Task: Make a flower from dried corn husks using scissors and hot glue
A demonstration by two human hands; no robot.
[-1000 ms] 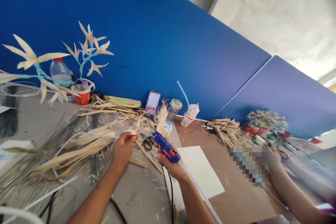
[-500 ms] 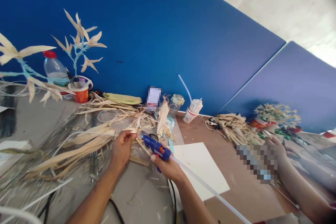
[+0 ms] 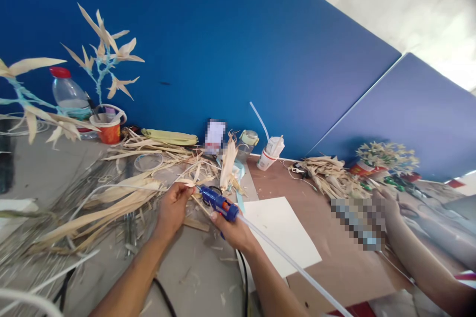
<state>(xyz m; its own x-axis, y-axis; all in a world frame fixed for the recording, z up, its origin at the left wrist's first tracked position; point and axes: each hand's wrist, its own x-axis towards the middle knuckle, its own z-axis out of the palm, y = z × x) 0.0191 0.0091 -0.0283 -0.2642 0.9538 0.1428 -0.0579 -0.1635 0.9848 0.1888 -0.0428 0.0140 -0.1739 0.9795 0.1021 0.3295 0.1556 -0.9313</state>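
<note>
My right hand (image 3: pixel 235 228) is wrapped round a blue hot glue gun (image 3: pixel 214 200), and a long clear glue stick (image 3: pixel 288 258) trails out of its back end. The gun's nozzle points left, close to the fingertips of my left hand (image 3: pixel 174 208). Those fingers are pinched on a small pale corn husk piece (image 3: pixel 190 182), partly hidden by the fingers. Whether the nozzle touches the husk, I cannot tell. Long dried corn husk strips (image 3: pixel 107 208) lie to the left of my left hand. An upright husk bundle (image 3: pixel 228 163) stands just beyond the gun.
A white sheet (image 3: pixel 280 230) lies right of my right hand. Behind are a paper cup (image 3: pixel 267 159), a lidded jar (image 3: pixel 248 143) and a red cup (image 3: pixel 109 131) beside husk flowers. Thin wires (image 3: pixel 52 237) spread at left. Another person's hand (image 3: pixel 388 210) is at the right.
The view has shifted slightly, so the background sits a little further left. Both hands keep their grips; the glue gun's nozzle stays near the husk piece, with the gun tilted a little differently.
</note>
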